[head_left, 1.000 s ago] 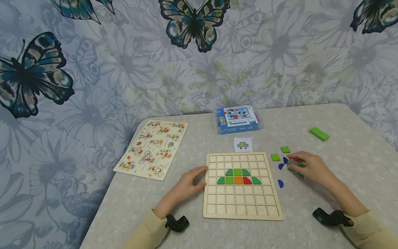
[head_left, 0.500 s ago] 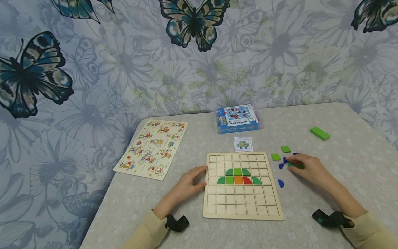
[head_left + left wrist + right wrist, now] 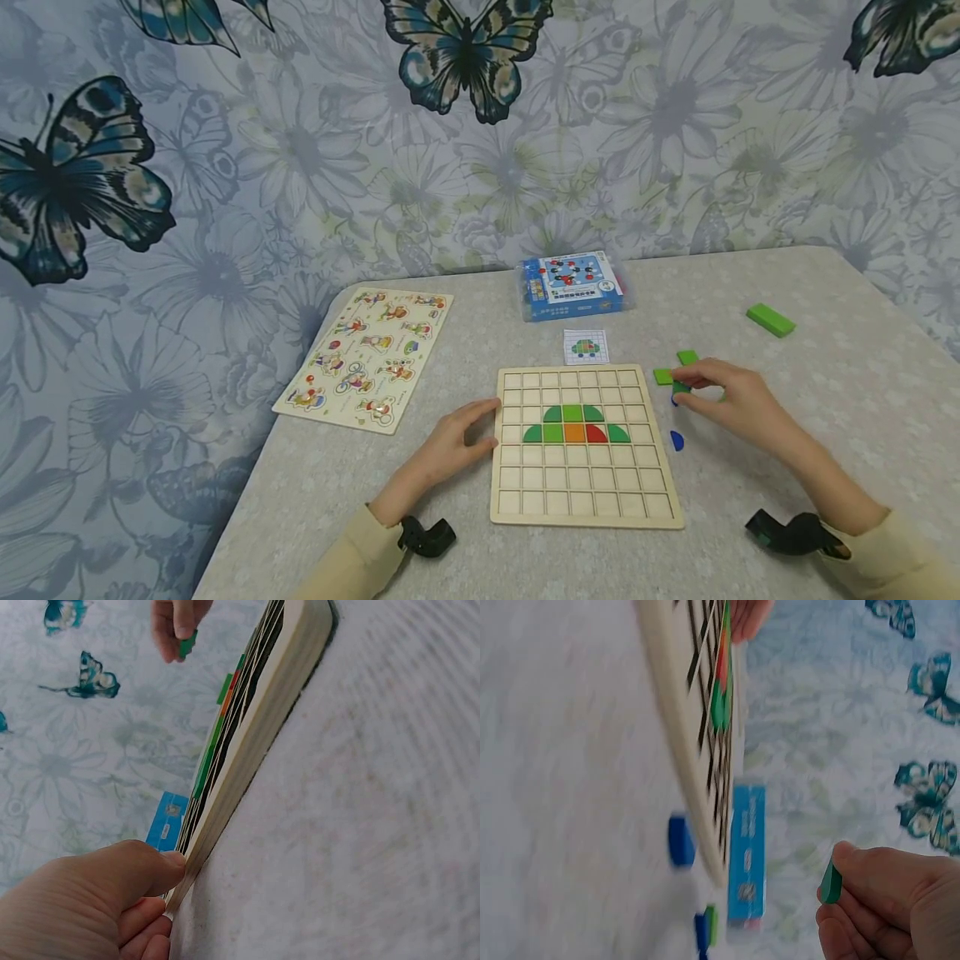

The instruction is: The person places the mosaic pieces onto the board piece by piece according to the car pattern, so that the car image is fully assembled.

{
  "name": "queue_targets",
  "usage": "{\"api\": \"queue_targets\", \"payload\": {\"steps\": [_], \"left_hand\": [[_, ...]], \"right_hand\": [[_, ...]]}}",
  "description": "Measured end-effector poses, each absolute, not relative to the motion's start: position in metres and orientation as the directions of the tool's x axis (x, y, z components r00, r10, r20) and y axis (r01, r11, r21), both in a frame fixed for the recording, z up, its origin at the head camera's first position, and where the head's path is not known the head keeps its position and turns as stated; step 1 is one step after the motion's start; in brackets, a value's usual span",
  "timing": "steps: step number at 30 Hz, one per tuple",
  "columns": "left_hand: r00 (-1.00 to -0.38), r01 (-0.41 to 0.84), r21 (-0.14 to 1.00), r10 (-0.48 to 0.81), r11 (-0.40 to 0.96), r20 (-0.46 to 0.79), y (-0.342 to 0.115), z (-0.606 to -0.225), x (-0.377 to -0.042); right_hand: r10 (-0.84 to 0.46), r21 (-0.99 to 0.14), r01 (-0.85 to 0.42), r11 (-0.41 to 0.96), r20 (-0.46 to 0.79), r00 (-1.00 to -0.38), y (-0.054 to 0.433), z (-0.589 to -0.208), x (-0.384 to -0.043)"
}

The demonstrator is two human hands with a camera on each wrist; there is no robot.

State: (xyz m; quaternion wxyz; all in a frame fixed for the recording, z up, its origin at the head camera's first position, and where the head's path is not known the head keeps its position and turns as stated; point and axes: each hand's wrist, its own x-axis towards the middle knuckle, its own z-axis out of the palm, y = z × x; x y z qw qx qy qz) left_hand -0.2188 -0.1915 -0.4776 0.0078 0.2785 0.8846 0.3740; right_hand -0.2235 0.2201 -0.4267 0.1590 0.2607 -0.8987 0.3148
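My left hand (image 3: 453, 440) touches the left edge of a light wooden grid board (image 3: 585, 504), thumb and forefinger apart; its thumb lies at the board's rim in the left wrist view. Green, orange and red tiles sit in two rows mid-board, including an orange square (image 3: 574, 433) and a red quarter-circle (image 3: 596, 434). Right of the board, my right hand (image 3: 738, 404) pinches a dark green rounded tile (image 3: 830, 885) between thumb and fingers, raised off the table. Below it on the table lie a blue piece (image 3: 677, 441) and two light green squares, one being the nearer square (image 3: 663, 377).
Behind the board lies a small pattern card (image 3: 586, 347), with a blue box (image 3: 573, 287) farther back. A picture board (image 3: 367, 358) lies at left. A green block (image 3: 770, 320) sits at the far right. The patterned wall borders the table's back edge.
My right hand first fingers the green tiles on the table, then lifts one and brings it left toward the board. My left hand stays at the board's edge.
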Motion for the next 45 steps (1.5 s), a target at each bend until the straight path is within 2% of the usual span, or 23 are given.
{"api": "queue_targets", "payload": {"steps": [4,10,19,25,29,36,40,45], "left_hand": [[-0.844,0.489,0.662,0.499,0.568,0.196,-0.192,-0.478,-0.219],[-0.844,0.491,0.658,0.499,0.57,0.198,-0.192,-0.478,-0.218],[-0.848,0.481,0.663,0.496,0.573,0.186,-0.192,-0.478,-0.218],[-0.846,0.486,0.655,0.5,0.579,0.186,-0.193,-0.478,-0.218],[-0.843,0.489,0.663,0.503,0.567,0.19,-0.193,-0.478,-0.219],[-0.841,0.492,0.668,0.503,0.559,0.198,-0.191,-0.477,-0.221],[-0.84,0.493,0.664,0.506,0.561,0.196,-0.192,-0.478,-0.221],[-0.84,0.492,0.668,0.505,0.558,0.197,-0.192,-0.478,-0.22]], "right_hand": [[-0.412,-0.472,-0.618,0.629,0.472,-0.78,0.204,-0.418,-0.216],[-0.437,-0.482,-0.634,0.604,0.465,-0.77,0.188,-0.414,-0.207],[-0.52,-0.495,-0.705,0.508,0.477,-0.709,0.167,-0.426,-0.2],[-0.553,-0.53,-0.716,0.454,0.463,-0.693,0.155,-0.431,-0.195],[-0.55,-0.545,-0.696,0.467,0.438,-0.711,0.152,-0.433,-0.195],[-0.474,-0.501,-0.581,0.642,0.337,-0.814,0.171,-0.442,-0.21],[-0.422,-0.492,-0.519,0.699,0.303,-0.855,0.192,-0.447,-0.221],[-0.407,-0.466,-0.484,0.741,0.262,-0.875,0.209,-0.449,-0.226]]}}
